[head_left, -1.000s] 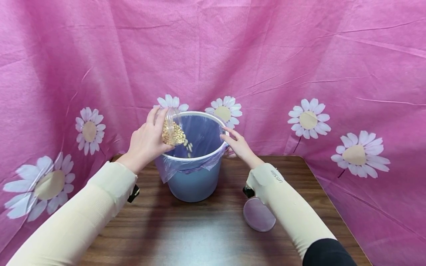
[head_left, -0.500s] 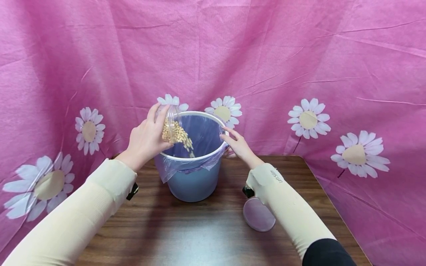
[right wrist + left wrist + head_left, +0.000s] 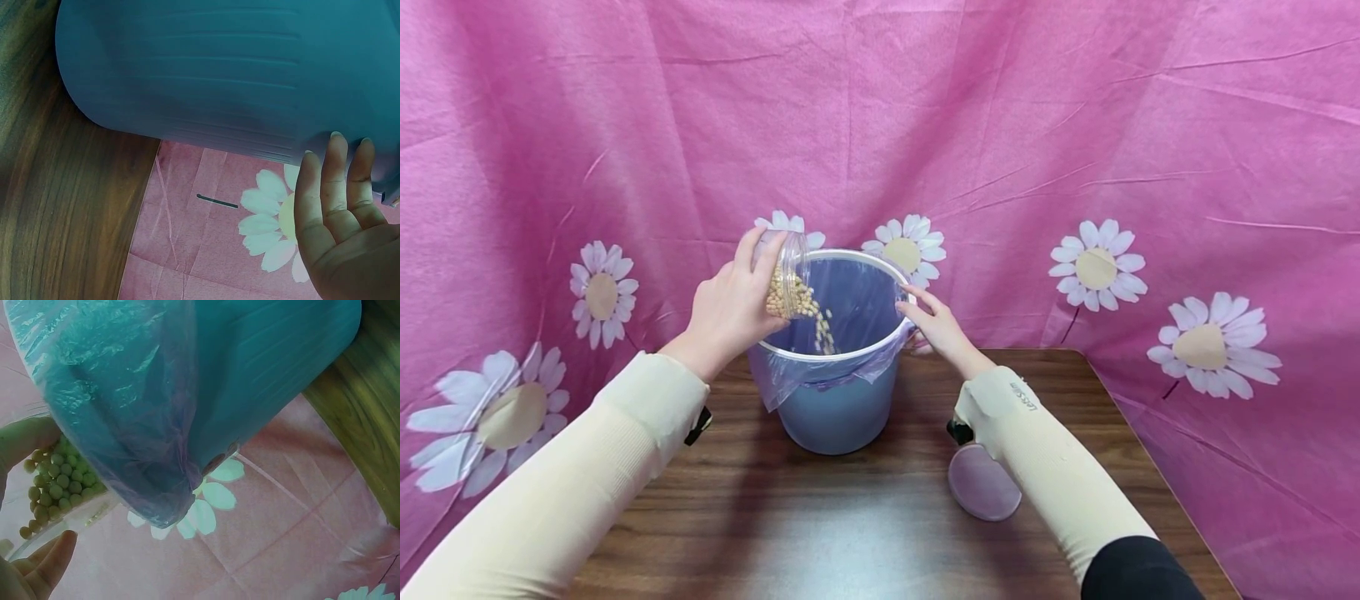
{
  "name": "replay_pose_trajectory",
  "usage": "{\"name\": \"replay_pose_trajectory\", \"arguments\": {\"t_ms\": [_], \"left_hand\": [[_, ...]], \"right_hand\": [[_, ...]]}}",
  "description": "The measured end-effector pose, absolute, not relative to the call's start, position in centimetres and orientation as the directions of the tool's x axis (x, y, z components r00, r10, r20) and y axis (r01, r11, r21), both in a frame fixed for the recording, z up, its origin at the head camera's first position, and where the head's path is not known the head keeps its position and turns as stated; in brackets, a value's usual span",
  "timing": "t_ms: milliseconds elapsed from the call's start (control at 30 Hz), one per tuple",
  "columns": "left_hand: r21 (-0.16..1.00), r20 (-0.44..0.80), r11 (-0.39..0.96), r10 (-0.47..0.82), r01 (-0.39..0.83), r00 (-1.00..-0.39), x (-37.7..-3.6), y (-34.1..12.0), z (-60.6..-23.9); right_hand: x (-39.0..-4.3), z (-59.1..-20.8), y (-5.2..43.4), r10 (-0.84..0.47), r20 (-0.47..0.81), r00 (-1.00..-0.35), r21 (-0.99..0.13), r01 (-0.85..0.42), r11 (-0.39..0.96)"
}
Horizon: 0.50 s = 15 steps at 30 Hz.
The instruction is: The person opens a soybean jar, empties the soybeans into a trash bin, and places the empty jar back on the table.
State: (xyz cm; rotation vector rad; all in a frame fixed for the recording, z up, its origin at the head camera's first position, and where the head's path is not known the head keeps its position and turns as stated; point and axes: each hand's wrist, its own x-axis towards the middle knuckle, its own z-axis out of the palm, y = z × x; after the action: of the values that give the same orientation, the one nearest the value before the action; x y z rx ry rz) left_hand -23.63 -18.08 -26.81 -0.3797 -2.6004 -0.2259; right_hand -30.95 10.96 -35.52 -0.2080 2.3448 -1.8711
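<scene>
My left hand [image 3: 730,304] grips a clear plastic jar [image 3: 787,273] tilted over the left rim of a blue bin [image 3: 838,408] lined with a thin plastic bag [image 3: 857,300]. Pale beans [image 3: 823,329] fall from the jar's mouth into the bin. In the left wrist view the jar with beans [image 3: 56,484] lies between thumb and fingers, beside the bag's overhang [image 3: 144,444]. My right hand [image 3: 936,325] rests with straight fingers against the bin's right rim; in the right wrist view its fingers [image 3: 337,181] touch the bin wall [image 3: 219,69].
The bin stands on a dark wooden table [image 3: 850,525]. A round lilac lid [image 3: 983,485] lies flat on it under my right forearm. A pink cloth with daisies [image 3: 1097,267] hangs behind and round the table's sides.
The jar has tipped a little further and fewer beans are left in it; beans keep falling into the bin. The right hand has stayed put.
</scene>
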Motion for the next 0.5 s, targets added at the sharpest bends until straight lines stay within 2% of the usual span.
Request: {"name": "replay_pose_trajectory", "arguments": {"t_ms": [200, 500], "left_hand": [[0.069, 0.514, 0.943, 0.245, 0.324, -0.822, -23.81, -18.12, -26.77], [0.051, 0.484, 0.945, 0.259, 0.322, -0.836, -24.02, -18.15, -26.55]], "right_hand": [[-30.97, -35.38, 11.0, -0.19, -0.02, -0.982, -0.977, -0.021, 0.213], [-31.0, -35.49, 10.96, -0.191, -0.02, -0.981, -0.976, -0.022, 0.215]]}}
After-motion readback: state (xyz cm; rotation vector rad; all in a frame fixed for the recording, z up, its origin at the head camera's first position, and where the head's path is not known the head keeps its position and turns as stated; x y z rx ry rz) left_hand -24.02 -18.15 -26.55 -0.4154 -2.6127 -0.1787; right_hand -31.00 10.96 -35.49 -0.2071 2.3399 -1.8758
